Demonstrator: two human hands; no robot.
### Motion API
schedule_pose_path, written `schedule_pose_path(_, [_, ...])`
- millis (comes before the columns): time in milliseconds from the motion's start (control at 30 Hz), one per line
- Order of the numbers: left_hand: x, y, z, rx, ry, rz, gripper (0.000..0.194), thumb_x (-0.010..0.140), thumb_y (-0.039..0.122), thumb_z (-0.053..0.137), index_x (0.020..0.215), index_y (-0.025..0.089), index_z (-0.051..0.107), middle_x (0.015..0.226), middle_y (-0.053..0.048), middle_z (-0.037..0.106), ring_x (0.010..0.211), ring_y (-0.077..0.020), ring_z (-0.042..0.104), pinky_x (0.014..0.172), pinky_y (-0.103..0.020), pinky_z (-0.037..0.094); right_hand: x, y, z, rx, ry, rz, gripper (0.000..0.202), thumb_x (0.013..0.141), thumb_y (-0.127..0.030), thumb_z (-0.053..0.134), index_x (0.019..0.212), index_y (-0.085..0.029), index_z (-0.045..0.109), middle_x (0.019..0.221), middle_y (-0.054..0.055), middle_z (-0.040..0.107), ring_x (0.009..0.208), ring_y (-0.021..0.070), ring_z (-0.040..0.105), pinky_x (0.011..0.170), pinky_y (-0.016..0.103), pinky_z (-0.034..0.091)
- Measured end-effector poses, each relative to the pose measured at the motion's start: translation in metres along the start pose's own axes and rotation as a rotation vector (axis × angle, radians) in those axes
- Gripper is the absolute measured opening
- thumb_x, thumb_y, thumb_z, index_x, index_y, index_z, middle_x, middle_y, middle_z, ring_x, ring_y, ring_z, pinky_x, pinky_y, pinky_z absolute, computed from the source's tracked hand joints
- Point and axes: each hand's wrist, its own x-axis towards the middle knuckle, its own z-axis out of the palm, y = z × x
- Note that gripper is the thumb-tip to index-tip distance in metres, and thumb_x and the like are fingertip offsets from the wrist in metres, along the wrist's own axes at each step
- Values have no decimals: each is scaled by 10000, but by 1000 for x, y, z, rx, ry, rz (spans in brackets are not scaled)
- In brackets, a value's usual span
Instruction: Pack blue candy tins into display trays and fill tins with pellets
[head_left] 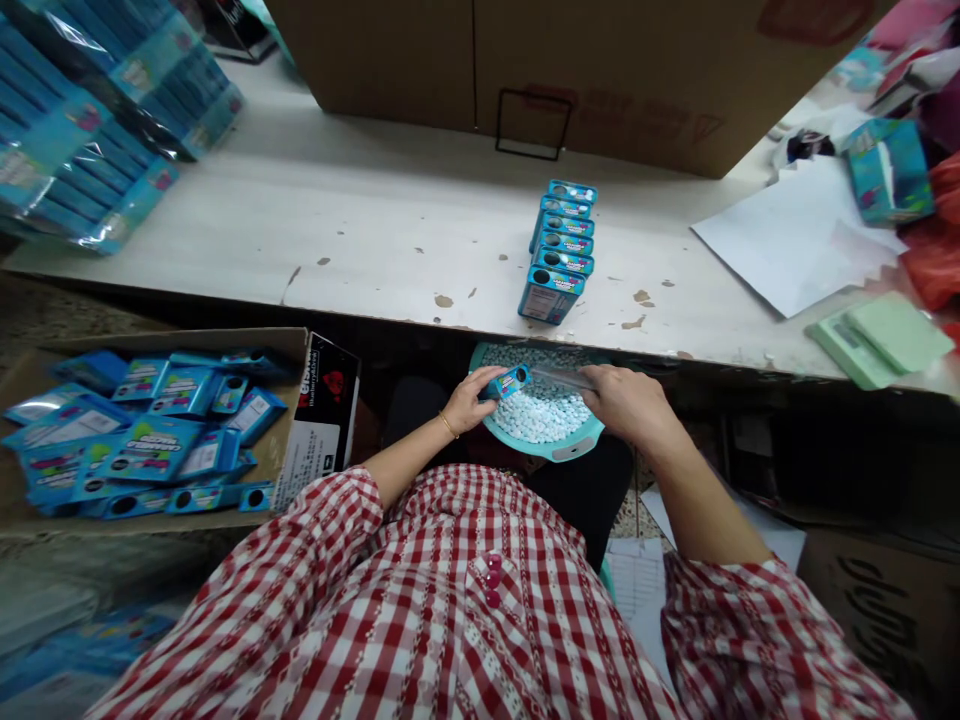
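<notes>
My left hand [469,402] is closed around a small blue candy box [509,383], its end with a dark round hole turned to the right. My right hand [626,402] grips a see-through scoop [561,378], whose far end reaches the box's holed end. Blur hides the exact shape of that tip. Below both hands, a turquoise basin [576,448] full of small white candies [536,415] rests at my lap, partly under the table's edge. On the white table [375,230] ahead, several matching blue boxes [556,255] stand in a row.
To the left, an open carton [296,425] holds many blue boxes. Wrapped stacks of blue packs [90,150] stand at the table's far left. A big cardboard box [600,70], a wire stand [534,125], white paper [795,235] and a pale green scale [877,340] occupy the table.
</notes>
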Motion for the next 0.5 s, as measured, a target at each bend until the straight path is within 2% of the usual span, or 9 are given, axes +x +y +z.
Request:
schedule_pose_path(100, [-4,7,7,58,60,-34,566,690,129,534,1247,220,491,1270,-89,497,1192,-226,461,1038,-412,347,1,-2,42,548,95,147,417,744,-482,557,1003,-166,641,810,68,674,700,193,614,613,282,453])
schedule_pose_path(167, [-9,15,16,123,53,-30,568,705,147,552,1259,243,478,1332,-85,445,1242,-247,410,1050,-438,323,5,-20,76,946,126,268,508,722,-560,533,966,-126,634,707,44,649,569,153,574,523,257,435])
schedule_pose_path(233, [-16,22,24,143,3,21,539,725,196,584,1251,255,483,1395,-85,373,1299,-271,332,1064,-475,290,7,-40,102,1179,239,329,521,715,-577,524,954,-124,621,725,32,644,582,140,565,543,251,446])
schedule_pose_path(300, [-23,27,27,89,-47,60,518,752,265,599,1254,251,474,1443,-98,294,1329,-279,280,1066,-490,279,7,-53,115,1240,340,308,497,705,-543,554,983,-134,609,799,32,656,677,147,581,630,260,467])
schedule_pose_path(367, [-24,30,24,2,-9,-9,575,768,327,599,1303,238,409,1456,-120,256,1325,-275,289,1046,-477,315,5,-53,116,1163,343,226,482,702,-474,583,1057,-148,593,897,42,665,776,163,592,721,283,470])
schedule_pose_path(433, [-20,30,17,-66,15,-124,667,733,360,642,1324,213,371,1407,-139,336,1281,-280,357,1016,-456,357,3,-47,109,986,260,81,487,703,-403,599,1132,-174,575,990,54,660,856,183,593,788,308,457])
schedule_pose_path(500, [-11,29,10,-138,-109,-184,672,661,351,711,1256,176,452,1263,-129,500,1170,-278,472,975,-428,399,1,-39,100,800,168,-83,491,708,-365,610,1170,-204,570,1037,60,655,907,195,589,822,316,444])
